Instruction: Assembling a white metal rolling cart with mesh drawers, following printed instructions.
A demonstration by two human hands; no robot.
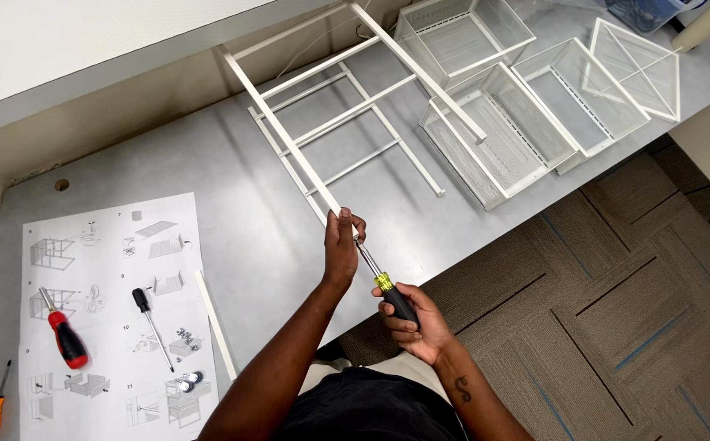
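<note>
Screwdriver (387,287) in my right hand (410,322), grip wrapped tight around its black handle, tip at the near end of the white frame rail (285,135). Left hand (342,245) pinches shaft and rail end together, just off the worktop (257,245) edge. Instruction sheet (114,310) lies left.

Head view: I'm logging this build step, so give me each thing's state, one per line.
White metal frame: lying flat on the table, its near end gripped.
Left hand: closed around the frame's end.
Right hand: closed on the screwdriver handle.
Black-handled screwdriver: held, tip at the frame's end.
Mesh baskets: lying loose on the table.
Instruction sheet: spread open.
Red screwdriver: lying unused on the sheet.
</note>
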